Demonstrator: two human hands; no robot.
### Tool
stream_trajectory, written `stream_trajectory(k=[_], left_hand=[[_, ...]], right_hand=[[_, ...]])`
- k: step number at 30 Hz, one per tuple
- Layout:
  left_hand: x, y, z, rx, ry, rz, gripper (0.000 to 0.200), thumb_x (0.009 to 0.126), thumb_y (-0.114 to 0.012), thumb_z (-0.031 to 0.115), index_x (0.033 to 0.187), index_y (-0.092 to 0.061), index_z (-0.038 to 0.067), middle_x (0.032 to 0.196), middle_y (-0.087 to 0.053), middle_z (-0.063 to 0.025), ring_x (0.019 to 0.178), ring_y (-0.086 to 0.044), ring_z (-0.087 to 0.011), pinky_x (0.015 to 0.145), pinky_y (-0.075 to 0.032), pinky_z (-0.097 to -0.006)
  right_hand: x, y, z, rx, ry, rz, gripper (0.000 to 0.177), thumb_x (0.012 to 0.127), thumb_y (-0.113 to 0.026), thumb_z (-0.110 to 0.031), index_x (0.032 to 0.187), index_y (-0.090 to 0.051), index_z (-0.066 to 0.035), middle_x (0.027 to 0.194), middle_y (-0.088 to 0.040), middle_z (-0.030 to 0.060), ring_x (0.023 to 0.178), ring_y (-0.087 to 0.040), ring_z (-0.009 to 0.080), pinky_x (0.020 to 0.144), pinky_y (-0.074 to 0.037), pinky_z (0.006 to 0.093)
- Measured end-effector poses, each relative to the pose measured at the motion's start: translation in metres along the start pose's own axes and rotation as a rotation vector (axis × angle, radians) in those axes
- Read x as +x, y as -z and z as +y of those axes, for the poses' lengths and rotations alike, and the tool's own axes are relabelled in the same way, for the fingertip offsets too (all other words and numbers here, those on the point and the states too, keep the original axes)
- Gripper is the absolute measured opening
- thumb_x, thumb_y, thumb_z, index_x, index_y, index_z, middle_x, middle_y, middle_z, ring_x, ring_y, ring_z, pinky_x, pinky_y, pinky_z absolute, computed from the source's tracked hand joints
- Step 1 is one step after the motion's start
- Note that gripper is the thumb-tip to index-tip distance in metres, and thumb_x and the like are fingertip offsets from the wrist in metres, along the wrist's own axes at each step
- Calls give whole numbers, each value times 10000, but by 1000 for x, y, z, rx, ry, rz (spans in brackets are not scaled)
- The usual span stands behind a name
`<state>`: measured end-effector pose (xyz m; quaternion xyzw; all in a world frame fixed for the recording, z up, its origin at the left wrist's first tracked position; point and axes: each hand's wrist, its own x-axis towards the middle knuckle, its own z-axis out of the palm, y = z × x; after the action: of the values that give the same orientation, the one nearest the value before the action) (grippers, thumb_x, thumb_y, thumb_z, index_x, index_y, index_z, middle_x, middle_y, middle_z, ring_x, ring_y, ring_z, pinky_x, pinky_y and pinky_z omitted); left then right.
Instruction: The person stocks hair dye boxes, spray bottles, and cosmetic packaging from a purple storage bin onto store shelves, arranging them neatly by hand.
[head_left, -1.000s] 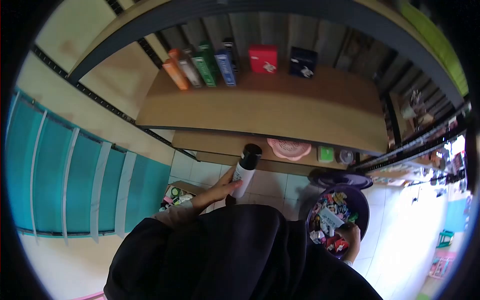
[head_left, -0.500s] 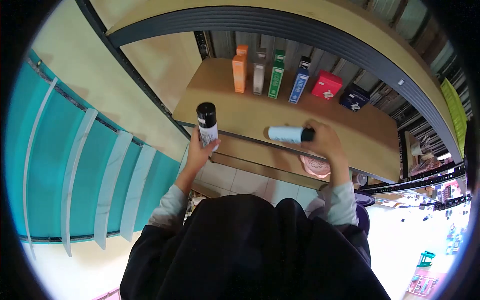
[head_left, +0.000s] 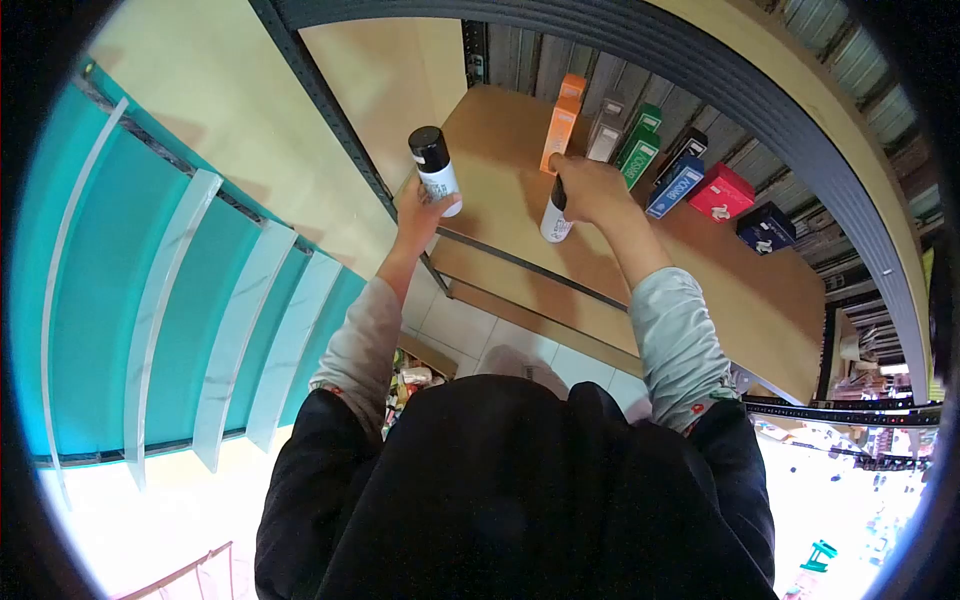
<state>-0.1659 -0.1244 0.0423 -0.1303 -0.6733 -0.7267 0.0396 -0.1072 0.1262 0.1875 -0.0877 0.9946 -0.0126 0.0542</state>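
My left hand (head_left: 415,218) is closed around the lower part of a white bottle with a black cap (head_left: 436,176), holding it upright at the shelf's front left edge. Dark lettering runs down its label. Over the shelf board (head_left: 500,190), my right hand (head_left: 598,192) grips a second white bottle (head_left: 556,222) by its black cap from above. That bottle is near upright, its base at the board, and my fingers hide most of the cap. Just behind the right hand stands an orange box (head_left: 562,130).
Behind the right hand, a row of slim boxes continues with a grey box (head_left: 604,135), a green box (head_left: 639,155) and a blue box (head_left: 676,187). Farther right sit a red box (head_left: 722,192) and a dark navy box (head_left: 766,230). A metal post (head_left: 335,115) borders the left side.
My right hand has swung left and farther in over the shelf, turning its bottle from lying sideways to near upright. The left hand still holds its bottle. The view has shifted.
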Motion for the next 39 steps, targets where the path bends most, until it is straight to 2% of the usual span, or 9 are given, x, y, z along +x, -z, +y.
stream_trajectory(k=[4, 8, 11, 14, 17, 23, 28, 31, 39], left_hand=[[15, 2, -13, -43, 17, 11, 502, 690, -727, -1, 1112, -456, 8, 1008, -591, -107, 941, -598, -198, 831, -488, -336], [23, 3, -19, 27, -2, 32, 510, 683, -731, -2, 1112, -455, 7, 1013, -592, -115, 942, -599, -201, 831, -489, -337], [25, 7, -23, 92, 11, 60, 549, 675, -736, 2, 1140, -445, 0, 1032, -591, -127, 956, -598, -210, 834, -490, -335], [27, 18, -34, 145, 1, 87, 613, 659, -747, 13, 1185, -433, -11, 1068, -587, -143, 981, -595, -221, 841, -489, -330], [26, 24, -31, 139, -17, 74, 612, 661, -753, 29, 1184, -438, -11, 1069, -587, -145, 985, -594, -224, 836, -491, -335], [19, 28, -30, 242, -6, 58, 581, 658, -755, 35, 1158, -462, -3, 1050, -601, -137, 965, -602, -215, 826, -489, -330], [11, 32, -35, 423, 20, 52, 471, 681, -728, 22, 1091, -499, -11, 1014, -620, -143, 938, -614, -215, 817, -488, -317], [9, 37, -44, 385, -17, 75, 556, 633, -739, 7, 1130, -490, -9, 991, -637, -156, 908, -637, -242, 785, -504, -322], [3, 35, -42, 318, 8, 120, 498, 671, -694, -30, 1126, -492, -18, 969, -633, -135, 900, -630, -204, 773, -504, -310]], right_hand=[[-2, -25, 24, 332, -2, 160, 844, 532, -773, -98, 1277, -376, -116, 1096, -584, 182, 942, -605, 330, 779, -501, 368], [-20, -53, 31, 832, -158, 248, 906, 543, -816, -180, 1306, -335, -95, 1077, -600, 157, 978, -609, 279, 820, -493, 355], [-15, -127, 47, 1005, -94, 199, 870, 566, -820, -203, 1284, -348, -67, 1087, -599, 161, 976, -612, 266, 804, -497, 346], [-17, -154, 21, 1163, -133, 277, 829, 584, -814, -236, 1255, -363, -48, 1063, -604, 176, 973, -611, 283, 807, -496, 360], [-5, -159, 13, 860, -337, 295, 749, 602, -800, -269, 1205, -415, -48, 1036, -617, 180, 964, -612, 299, 817, -490, 375], [26, -158, -16, 1043, -243, 322, 657, 600, -792, -276, 1139, -490, -55, 1002, -636, 178, 939, -620, 310, 823, -486, 389], [66, -153, -45, 1004, -139, 370, 700, 575, -802, -294, 1142, -482, -36, 1002, -633, 187, 931, -620, 319, 814, -491, 385], [85, -145, -57, 919, -188, 316, 681, 569, -806, -293, 1120, -499, -36, 995, -634, 186, 930, -621, 317, 811, -490, 386], [159, -142, -71, 856, -132, 316, 685, 526, -822, -282, 1083, -513, -31, 1005, -628, 173, 936, -613, 311, 810, -488, 391]])
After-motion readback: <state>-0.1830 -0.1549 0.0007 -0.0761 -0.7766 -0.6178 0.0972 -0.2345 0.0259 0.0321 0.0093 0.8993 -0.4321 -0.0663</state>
